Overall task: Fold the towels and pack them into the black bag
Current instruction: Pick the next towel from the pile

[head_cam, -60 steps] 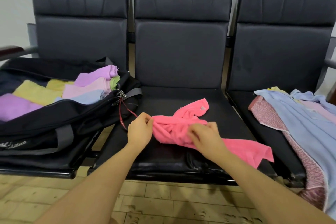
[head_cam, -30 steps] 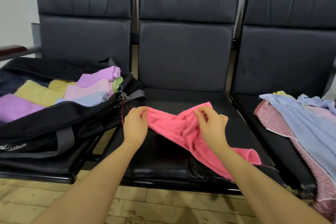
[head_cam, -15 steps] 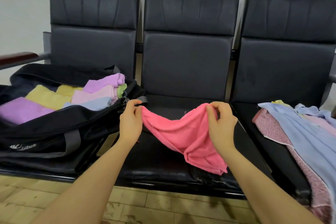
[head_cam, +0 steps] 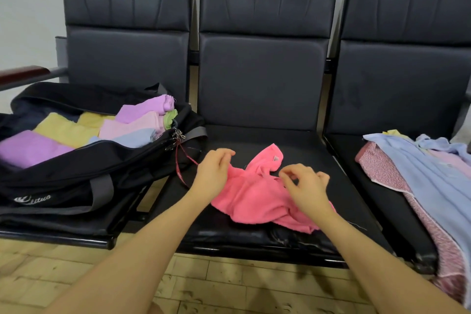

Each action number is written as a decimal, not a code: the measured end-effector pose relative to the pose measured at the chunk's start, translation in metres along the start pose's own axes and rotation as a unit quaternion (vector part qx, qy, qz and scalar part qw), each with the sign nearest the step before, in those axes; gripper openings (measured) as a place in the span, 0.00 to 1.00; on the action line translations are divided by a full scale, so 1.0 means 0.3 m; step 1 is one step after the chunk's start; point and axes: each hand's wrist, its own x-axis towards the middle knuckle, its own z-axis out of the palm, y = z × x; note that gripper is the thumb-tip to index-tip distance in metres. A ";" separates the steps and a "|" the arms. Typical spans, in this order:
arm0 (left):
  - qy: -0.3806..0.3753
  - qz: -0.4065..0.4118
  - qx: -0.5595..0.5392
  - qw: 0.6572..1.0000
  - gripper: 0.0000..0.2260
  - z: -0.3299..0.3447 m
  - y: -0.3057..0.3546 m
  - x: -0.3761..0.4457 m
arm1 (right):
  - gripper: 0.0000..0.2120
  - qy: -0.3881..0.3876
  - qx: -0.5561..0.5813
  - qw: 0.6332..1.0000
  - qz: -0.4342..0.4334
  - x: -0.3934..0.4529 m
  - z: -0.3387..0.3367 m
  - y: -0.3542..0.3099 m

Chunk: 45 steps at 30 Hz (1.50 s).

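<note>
Crumpled pink towel (head_cam: 257, 196) on middle seat (head_cam: 293, 145), right of black bag (head_cam: 76, 178). Left hand (head_cam: 212, 173) and right hand (head_cam: 304, 186) hovering, loosely curled, grasping nothing. Soft, light, floppy; best pinched at corners.

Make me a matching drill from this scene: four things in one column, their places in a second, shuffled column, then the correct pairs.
Things
1. crumpled bright pink towel
2. open black fabric bag
3. folded lilac towel
4. loose pale blue towel

Places
A. on the left-hand chair seat
B. draped over the heap on the right-hand chair seat
C. on the middle chair seat, between the two hands
D. packed inside the bag, near its left end

Pairs: 1-C, 2-A, 3-D, 4-B
</note>
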 end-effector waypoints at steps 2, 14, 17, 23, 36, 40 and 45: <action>-0.071 0.004 0.079 0.994 0.11 0.044 0.022 -0.007 | 0.06 -0.033 0.009 0.998 0.051 0.006 0.004 0.033; -0.108 0.021 0.281 0.953 0.13 0.239 0.049 -0.026 | 0.13 -0.157 -0.021 0.983 0.091 -0.001 0.029 0.082; -0.035 0.056 0.179 0.982 0.11 0.218 0.059 -0.019 | 0.07 -0.114 0.056 0.988 0.091 0.006 0.009 0.060; 0.037 0.073 0.074 0.994 0.06 0.121 0.110 0.025 | 0.07 -0.004 0.264 0.964 0.012 0.044 -0.111 -0.024; 0.080 0.059 -0.048 0.994 0.18 -0.055 0.181 0.060 | 0.11 0.109 0.382 0.918 0.020 0.054 -0.280 -0.146; 0.121 0.044 -0.073 0.989 0.09 -0.117 0.177 0.062 | 0.14 0.147 0.442 0.883 0.052 0.069 -0.335 -0.192; 0.140 0.073 -0.055 0.986 0.07 -0.178 0.217 0.072 | 0.16 0.182 0.485 0.852 0.078 0.096 -0.386 -0.254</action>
